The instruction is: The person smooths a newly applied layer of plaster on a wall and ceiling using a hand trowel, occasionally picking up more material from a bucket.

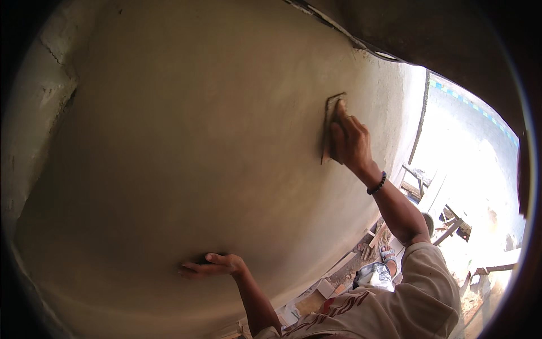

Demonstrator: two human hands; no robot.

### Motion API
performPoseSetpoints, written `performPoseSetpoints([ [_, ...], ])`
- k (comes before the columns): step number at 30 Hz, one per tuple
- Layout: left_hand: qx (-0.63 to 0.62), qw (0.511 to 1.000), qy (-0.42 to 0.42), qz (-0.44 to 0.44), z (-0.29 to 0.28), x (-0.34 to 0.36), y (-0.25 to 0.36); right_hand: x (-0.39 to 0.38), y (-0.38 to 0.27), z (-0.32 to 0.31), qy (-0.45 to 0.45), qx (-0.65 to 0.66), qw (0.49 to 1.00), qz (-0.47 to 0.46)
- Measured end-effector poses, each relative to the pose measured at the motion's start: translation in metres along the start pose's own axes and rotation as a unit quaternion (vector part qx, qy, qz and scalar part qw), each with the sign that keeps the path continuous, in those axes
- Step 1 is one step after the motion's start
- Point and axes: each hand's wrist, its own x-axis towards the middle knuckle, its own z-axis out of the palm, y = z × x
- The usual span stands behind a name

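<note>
A smooth grey-beige plastered wall (214, 141) fills most of the view. My right hand (350, 135), with a dark bead bracelet on the wrist, is closed on a flat plastering trowel (328, 152) that lies against the wall, right of centre. Lower down, my left hand (212, 264) has its fingers stretched out and apart at the wall surface, with nothing in it.
A rough edge (45, 101) runs down the left. A dark overhang (440, 34) crosses the top right. Below are my sandalled foot (388, 257), wooden boards and debris (327, 288). Wooden trestles (451, 226) stand in the bright space on the right.
</note>
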Motion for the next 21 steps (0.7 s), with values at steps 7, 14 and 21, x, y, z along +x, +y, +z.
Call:
performPoseSetpoints([
  [7,0.040,0.999,-0.004,-0.001,-0.001,0.000,-0.001,0.169,-0.086,-0.019,0.138,-0.047,0.968,-0.205],
  [14,0.056,0.998,0.016,0.005,0.000,-0.001,-0.005,0.163,-0.034,-0.018,0.237,-0.237,0.901,-0.278],
  [21,0.082,0.996,0.008,-0.016,-0.006,0.003,0.006,0.066,-0.009,-0.019,0.074,0.004,0.997,0.020],
])
